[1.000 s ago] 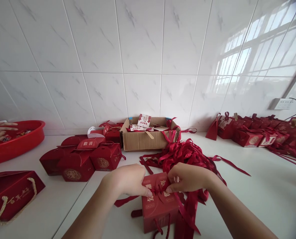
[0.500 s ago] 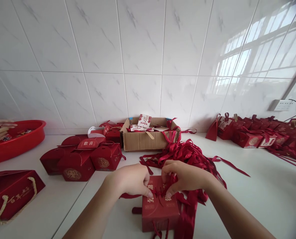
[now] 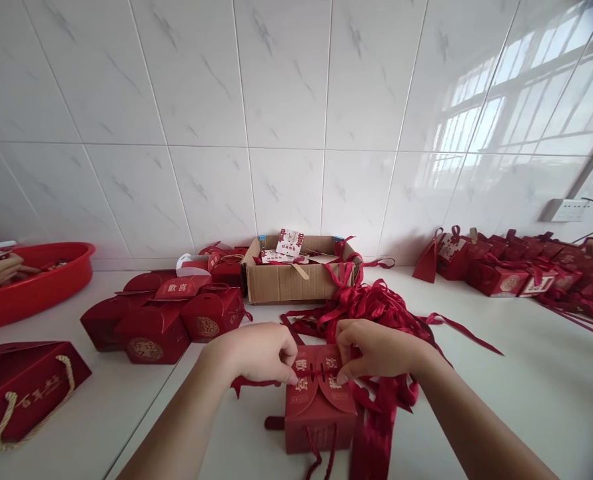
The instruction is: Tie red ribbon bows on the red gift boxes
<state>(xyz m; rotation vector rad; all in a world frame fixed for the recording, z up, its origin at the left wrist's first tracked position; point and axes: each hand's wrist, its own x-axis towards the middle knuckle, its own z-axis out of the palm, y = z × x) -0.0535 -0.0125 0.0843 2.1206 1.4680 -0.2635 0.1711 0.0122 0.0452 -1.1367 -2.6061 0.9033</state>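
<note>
A small red gift box with pale lettering stands in front of me, its rounded top flaps folded together. A thin red ribbon runs through the slots in its top. My left hand pinches the ribbon at the left of the slots, and a ribbon tail sticks out below that hand. At the right of the slots, my right hand is closed in a pinch on the ribbon, its grip partly hidden by the fingers. Twisted red cords hang down the box's front.
A heap of loose red ribbons lies behind and right of the box. A cardboard box with cards stands by the wall. Red boxes sit left, more boxes right. A red basin is far left.
The ribbon across the box top has been drawn straighter, with its loose loops gone. Both hands moved slightly apart. A person's hand over the basin at far left has withdrawn.
</note>
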